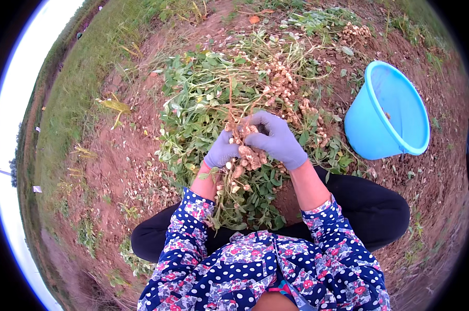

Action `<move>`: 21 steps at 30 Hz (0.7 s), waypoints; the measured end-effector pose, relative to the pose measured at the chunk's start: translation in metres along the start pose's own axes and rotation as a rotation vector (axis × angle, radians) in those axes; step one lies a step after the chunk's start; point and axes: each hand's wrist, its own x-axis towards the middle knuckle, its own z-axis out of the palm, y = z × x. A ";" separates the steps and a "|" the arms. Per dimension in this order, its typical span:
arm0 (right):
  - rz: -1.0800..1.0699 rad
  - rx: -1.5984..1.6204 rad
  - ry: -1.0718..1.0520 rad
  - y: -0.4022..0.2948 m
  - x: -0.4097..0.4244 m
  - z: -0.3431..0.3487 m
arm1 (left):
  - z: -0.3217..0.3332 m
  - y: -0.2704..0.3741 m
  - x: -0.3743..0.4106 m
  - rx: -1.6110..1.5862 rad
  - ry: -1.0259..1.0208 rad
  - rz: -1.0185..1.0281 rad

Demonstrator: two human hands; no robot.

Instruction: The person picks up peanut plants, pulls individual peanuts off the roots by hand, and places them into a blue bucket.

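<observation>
My left hand [222, 150], in a grey-purple dotted glove, grips the stems of a peanut plant close below its roots. Against the peanut cluster [251, 156] of that plant my right hand [275, 139], gloved alike, curls its thumb and fingers around some of the pods. Thin roots point up and away from me, while the leafy part [254, 206] hangs towards my lap. Beyond my hands lies a heap of pulled peanut plants [203, 89], with many soil-covered pods [282, 83] along its right side. The fingertips of both hands are partly hidden by pods and roots.
A light blue plastic bucket [359, 128] stands tilted-looking at the right, a small brown bit inside it. Further off at the upper right is another bunch of peanuts [354, 33]. Reddish soil [117, 163] with scattered leaves surrounds the heap; grass [79, 81] grows on the left. My crossed legs are close below.
</observation>
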 end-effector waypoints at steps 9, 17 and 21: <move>0.092 1.273 -0.032 0.047 0.011 0.010 | -0.009 -0.020 -0.009 -0.298 0.029 -0.025; 0.227 0.515 -0.295 0.021 0.002 -0.007 | 0.044 -0.018 -0.025 -0.616 0.026 -0.188; 0.213 0.544 -0.300 0.033 -0.002 -0.012 | 0.047 -0.026 -0.023 -0.562 -0.119 -0.069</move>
